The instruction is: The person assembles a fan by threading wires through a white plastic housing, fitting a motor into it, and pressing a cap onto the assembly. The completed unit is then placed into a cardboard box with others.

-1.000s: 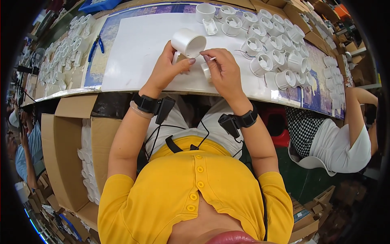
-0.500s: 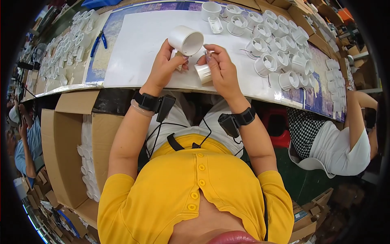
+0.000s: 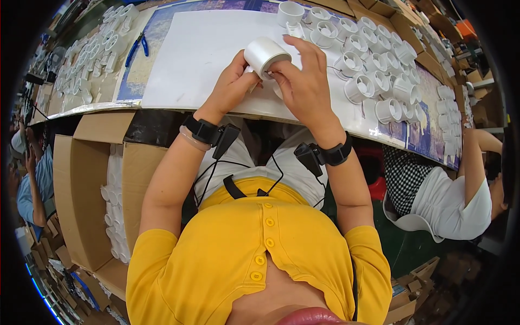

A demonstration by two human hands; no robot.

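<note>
My left hand (image 3: pixel 234 86) is closed round a white cylindrical housing (image 3: pixel 262 53), tilted with its open end toward my right hand. My right hand (image 3: pixel 306 81) reaches thumb and index finger into that open end; its other fingers are raised. What the right fingertips pinch is hidden by the housing wall and the fingers. Beneath the two hands, a pale edge of a smaller white part shows only in part. Behind the right hand, a white bracket-like piece (image 3: pixel 295 30) lies beside a standing white cup (image 3: pixel 291 13).
Several white cups with thin wires (image 3: pixel 379 65) stand at the right of the white-sheeted table (image 3: pixel 189 59). Blue-handled pliers (image 3: pixel 136 50) and several white brackets (image 3: pixel 97 49) lie at left. An open carton (image 3: pixel 81 200) of white parts stands below left. A person (image 3: pixel 449 189) sits at right.
My right hand has moved up and its fingers now enter the housing's opening. The housing has shifted right and tipped toward it. The smaller white cylinder below the right hand is now mostly hidden.
</note>
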